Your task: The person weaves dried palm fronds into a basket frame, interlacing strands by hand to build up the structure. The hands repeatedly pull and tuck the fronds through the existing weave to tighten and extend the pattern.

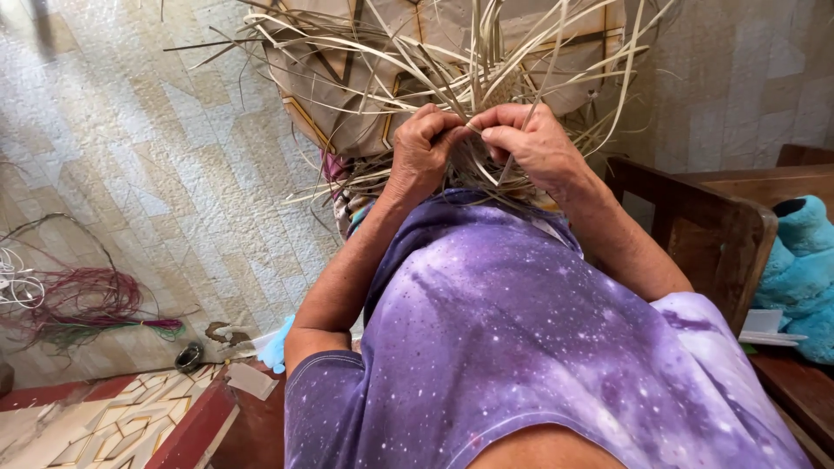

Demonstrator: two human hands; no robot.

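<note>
Both of my hands work close together in a bundle of pale dried palm-leaf strips that fan out above them. My left hand is curled into a fist around some strips. My right hand pinches a thin strip between thumb and fingers, touching the left hand's fingertips. The woven part of the strips lies partly hidden under my hands and behind my purple shirt.
A tiled floor stretches to the left, with a bundle of red and green fibres and white cord on it. A dark wooden chair frame stands to the right beside a blue plush thing. A light blue cloth lies near my left elbow.
</note>
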